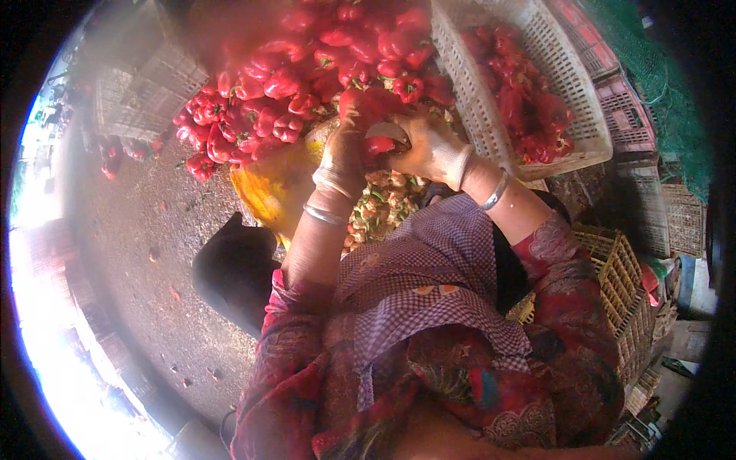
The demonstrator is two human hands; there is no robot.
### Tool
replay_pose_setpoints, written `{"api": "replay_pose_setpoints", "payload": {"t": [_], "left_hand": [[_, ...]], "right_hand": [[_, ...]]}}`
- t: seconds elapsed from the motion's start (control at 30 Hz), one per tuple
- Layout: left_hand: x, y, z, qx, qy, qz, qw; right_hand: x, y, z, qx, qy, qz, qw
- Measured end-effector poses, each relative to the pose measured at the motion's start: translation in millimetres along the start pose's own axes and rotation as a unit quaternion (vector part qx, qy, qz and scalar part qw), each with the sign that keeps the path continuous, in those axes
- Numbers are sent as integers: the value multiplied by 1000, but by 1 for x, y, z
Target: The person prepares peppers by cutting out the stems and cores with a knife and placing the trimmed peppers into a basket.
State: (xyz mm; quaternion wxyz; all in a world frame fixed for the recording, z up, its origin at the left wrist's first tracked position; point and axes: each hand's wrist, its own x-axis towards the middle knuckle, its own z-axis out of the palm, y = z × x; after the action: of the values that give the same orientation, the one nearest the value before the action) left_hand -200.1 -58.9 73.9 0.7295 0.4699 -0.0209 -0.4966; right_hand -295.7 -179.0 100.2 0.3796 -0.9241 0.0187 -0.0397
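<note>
My left hand, in a pale, soiled work glove, grips a red bell pepper in front of my lap. My right hand, gloved the same way, is closed around a curved metal blade held against the pepper; its handle is hidden by the fingers. Red flesh shows just under the blade. Below both hands lies a heap of cut-out pepper cores with green stems. Just beyond them spreads a large pile of whole red bell peppers.
A white plastic crate at the right holds red peppers, several opened. A yellow sheet or sack lies left of the cores. Pink crates, green netting and yellow crates stand farther right. Another crate tilts at upper left.
</note>
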Motion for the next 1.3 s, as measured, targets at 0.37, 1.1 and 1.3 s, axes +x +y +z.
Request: {"api": "replay_pose_setpoints", "payload": {"t": [0.37,1.1,1.3], "left_hand": [[8,-13,-29,-166,-208,-18,964],[-3,-21,-35,-222,-117,-51,967],[14,0,-1,104,-251,-41,961]], "right_hand": [[-18,-7,-17,331,-111,139,927],[-18,2,-48,476,120,124,863],[-54,5,-96,289,96,156,940]]}}
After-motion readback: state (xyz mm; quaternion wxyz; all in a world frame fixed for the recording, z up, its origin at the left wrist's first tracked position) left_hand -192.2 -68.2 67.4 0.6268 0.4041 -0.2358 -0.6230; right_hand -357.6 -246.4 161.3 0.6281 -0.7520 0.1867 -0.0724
